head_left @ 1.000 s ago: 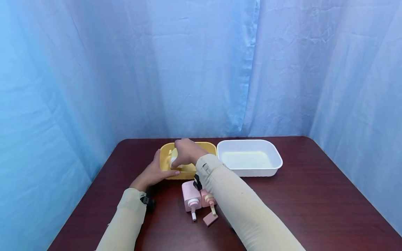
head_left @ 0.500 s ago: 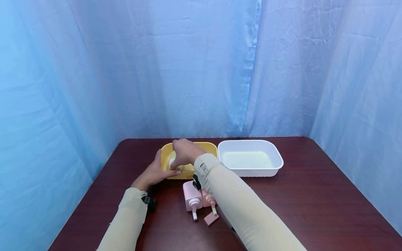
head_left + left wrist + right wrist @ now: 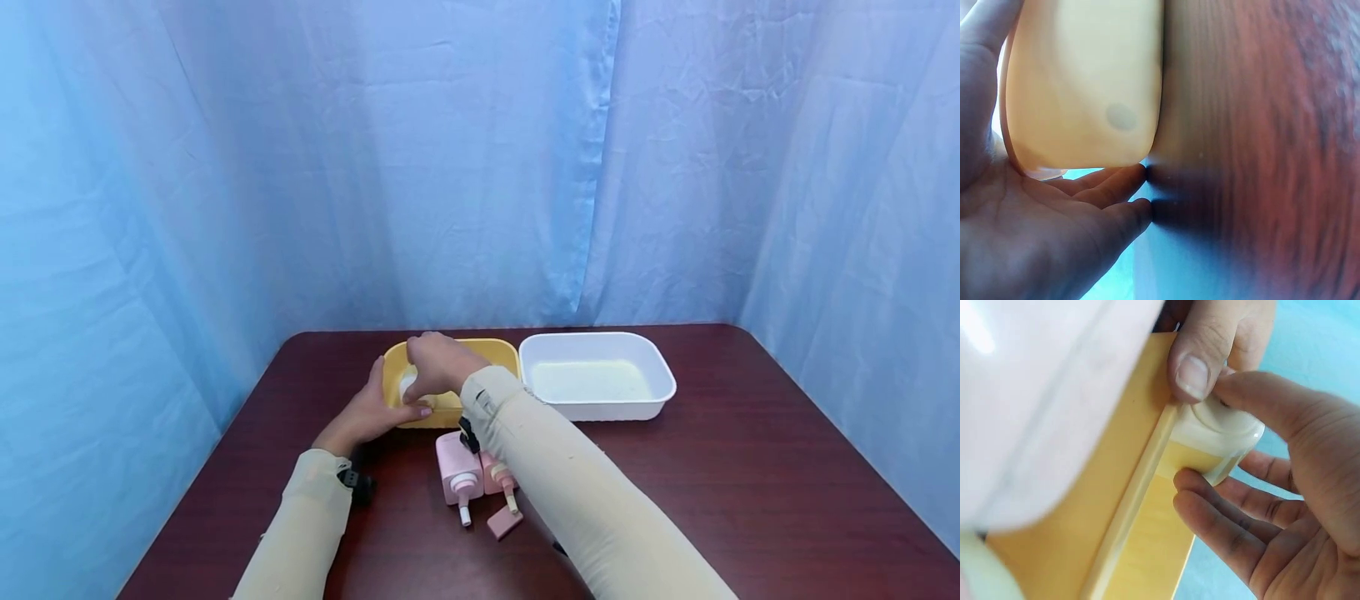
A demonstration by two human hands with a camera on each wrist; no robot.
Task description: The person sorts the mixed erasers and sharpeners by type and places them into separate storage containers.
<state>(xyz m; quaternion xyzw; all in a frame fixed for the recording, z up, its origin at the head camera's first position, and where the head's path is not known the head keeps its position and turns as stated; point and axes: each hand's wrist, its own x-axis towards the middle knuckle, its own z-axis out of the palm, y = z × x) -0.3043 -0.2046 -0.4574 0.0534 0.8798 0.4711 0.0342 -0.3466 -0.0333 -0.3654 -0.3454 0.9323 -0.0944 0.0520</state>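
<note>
My left hand (image 3: pixel 367 412) grips the left end of a yellow plastic bin (image 3: pixel 495 354). In the left wrist view its fingers (image 3: pixel 1107 187) lie along the outside of the bin's end wall. Its thumb shows over the rim in the right wrist view. Reaching into the bin's left part, my right hand (image 3: pixel 442 365) holds a pale yellow and white bottle-like container (image 3: pixel 1222 434) by its rounded white end, thumb and fingers on opposite sides. Most of that container is hidden by the hand and the bin wall.
A white plastic bin (image 3: pixel 600 412) stands against the yellow bin's right side. In front lie a light pink pump bottle (image 3: pixel 457 458) and a darker pink pump bottle (image 3: pixel 498 475), partly under the right forearm. A small pink block (image 3: pixel 505 522) lies nearby. Blue curtains (image 3: pixel 480 167) surround the table.
My right hand has shifted slightly left inside the yellow bin with the container, which shows less now. The left hand stays at the bin's end.
</note>
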